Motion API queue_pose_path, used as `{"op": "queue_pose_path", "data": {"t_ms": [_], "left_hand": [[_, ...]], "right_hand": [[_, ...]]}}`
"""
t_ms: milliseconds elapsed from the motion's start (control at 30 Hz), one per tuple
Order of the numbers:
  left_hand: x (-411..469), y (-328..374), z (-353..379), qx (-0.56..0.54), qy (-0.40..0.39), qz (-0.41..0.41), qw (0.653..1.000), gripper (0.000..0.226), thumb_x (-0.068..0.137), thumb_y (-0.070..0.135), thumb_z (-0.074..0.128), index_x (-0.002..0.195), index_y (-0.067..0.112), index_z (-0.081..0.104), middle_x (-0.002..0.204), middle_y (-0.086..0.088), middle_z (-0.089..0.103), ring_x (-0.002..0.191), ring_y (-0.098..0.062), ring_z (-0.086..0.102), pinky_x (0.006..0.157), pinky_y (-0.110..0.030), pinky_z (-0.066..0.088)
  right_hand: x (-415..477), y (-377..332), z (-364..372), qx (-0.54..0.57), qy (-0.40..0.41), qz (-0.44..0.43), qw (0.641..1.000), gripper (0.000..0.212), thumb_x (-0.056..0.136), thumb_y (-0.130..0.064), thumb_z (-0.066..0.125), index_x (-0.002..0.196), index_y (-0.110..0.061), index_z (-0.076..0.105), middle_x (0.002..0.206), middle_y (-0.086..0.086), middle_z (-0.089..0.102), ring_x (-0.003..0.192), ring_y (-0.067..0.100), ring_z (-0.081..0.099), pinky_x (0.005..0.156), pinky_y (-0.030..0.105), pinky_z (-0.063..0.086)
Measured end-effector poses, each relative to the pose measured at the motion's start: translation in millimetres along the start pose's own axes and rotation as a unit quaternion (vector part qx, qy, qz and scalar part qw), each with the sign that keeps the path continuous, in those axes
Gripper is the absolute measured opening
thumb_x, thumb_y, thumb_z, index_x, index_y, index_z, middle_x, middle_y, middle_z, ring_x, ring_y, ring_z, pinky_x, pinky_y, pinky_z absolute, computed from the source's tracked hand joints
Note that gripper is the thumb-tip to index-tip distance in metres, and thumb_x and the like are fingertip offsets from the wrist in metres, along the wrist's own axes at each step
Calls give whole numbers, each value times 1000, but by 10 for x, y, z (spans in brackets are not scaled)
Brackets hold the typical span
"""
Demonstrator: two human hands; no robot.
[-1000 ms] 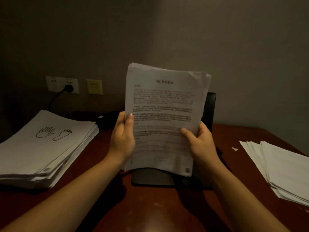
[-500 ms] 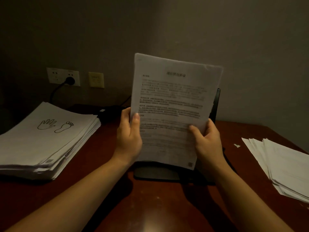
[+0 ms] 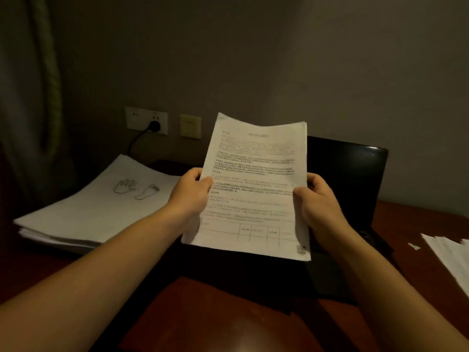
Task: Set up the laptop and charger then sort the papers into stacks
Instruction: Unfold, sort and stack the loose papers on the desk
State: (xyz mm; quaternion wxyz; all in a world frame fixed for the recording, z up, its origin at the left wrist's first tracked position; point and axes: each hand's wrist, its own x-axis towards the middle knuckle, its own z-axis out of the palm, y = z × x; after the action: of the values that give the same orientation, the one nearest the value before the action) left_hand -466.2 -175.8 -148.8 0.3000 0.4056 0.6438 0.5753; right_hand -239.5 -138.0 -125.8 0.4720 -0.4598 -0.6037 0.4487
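Paper sheets (image 3: 253,194) pinched by your left hand (image 3: 190,195) and right hand (image 3: 318,203); sorting; next, probably pick stack (image 3: 96,209) left of grip or pile (image 3: 450,252) right.

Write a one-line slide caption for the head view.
Left hand and right hand grip a printed sheaf before the dark laptop, paper stack at left, loose sheets at right.

Your left hand (image 3: 189,196) and right hand (image 3: 317,201) gripped a thin sheaf of white printed sheets (image 3: 253,179) by its side edges, held tilted in front of the open black laptop (image 3: 347,179). On the dark red-brown wooden desk (image 3: 228,313), a thick white paper stack (image 3: 96,207) bearing hand and foot outlines lay at left; loose white sheets (image 3: 449,255) lay at right.
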Motion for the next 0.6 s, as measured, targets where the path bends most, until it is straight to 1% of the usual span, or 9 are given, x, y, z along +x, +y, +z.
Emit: {"op": "queue_pose_path", "data": {"t_ms": [100,167,333,400,433,500,533,567,600], "left_hand": [[101,11,-410,40,11,-26,999,16,102,22,49,100,19,65,98,0,73,91,-22,71,86,-48,59],[134,-3,-680,70,21,-35,997,22,102,17,45,101,13,67,96,-1,73,89,-21,70,81,-43,59],[308,-142,-1335,108,74,-62,990,17,101,12,51,102,18,67,102,-2,73,83,-20,71,63,-32,58],[376,-209,-1593,157,88,-43,983,21,99,10,56,117,20,61,111,-1,69,84,-18,69,61,-30,57],[415,-253,-1721,173,85,-27,981,36,98,9,57,131,25,54,116,0,66,88,-20,68,65,-32,58],[502,-342,-1933,207,62,12,976,59,98,8,57,148,34,39,125,-1,61,98,-21,67,72,-32,59],[553,-381,-2013,229,53,29,971,61,98,8,56,150,35,36,129,-2,60,101,-20,65,71,-28,57],[605,-424,-2082,249,47,40,966,61,99,7,54,151,35,37,133,-3,59,102,-20,64,70,-25,55],[650,-461,-2135,268,44,46,961,58,100,7,52,150,34,39,137,-3,58,105,-20,63,72,-25,55]], "right_hand": [[63,-39,414,0,-26,23,999,21,105,-15,48,124,-22,50,110,1,66,93,19,69,67,32,57],[94,-59,697,-4,-45,33,998,21,105,-13,47,124,-21,51,109,2,66,89,18,69,62,30,55],[179,-100,1343,-9,-128,67,989,21,100,-4,49,112,-14,62,101,4,72,87,22,73,63,29,58],[217,-61,1580,-55,-149,64,985,22,98,0,51,108,-10,68,92,3,74,86,27,74,68,30,55],[230,-30,1698,-75,-155,62,983,23,97,1,52,111,-8,68,91,3,74,87,30,74,68,32,54],[237,45,1919,-97,-157,51,982,36,96,1,55,131,-8,58,102,2,72,86,23,73,62,24,57],[234,84,2023,-105,-151,38,982,49,96,1,57,142,-14,48,111,4,69,90,20,72,58,22,57],[231,128,2119,-114,-144,22,983,62,95,1,59,149,-19,38,119,6,66,96,21,70,60,25,60],[230,164,2206,-129,-139,2,982,64,94,-1,60,150,-21,36,120,7,64,97,21,69,67,31,62]]}}
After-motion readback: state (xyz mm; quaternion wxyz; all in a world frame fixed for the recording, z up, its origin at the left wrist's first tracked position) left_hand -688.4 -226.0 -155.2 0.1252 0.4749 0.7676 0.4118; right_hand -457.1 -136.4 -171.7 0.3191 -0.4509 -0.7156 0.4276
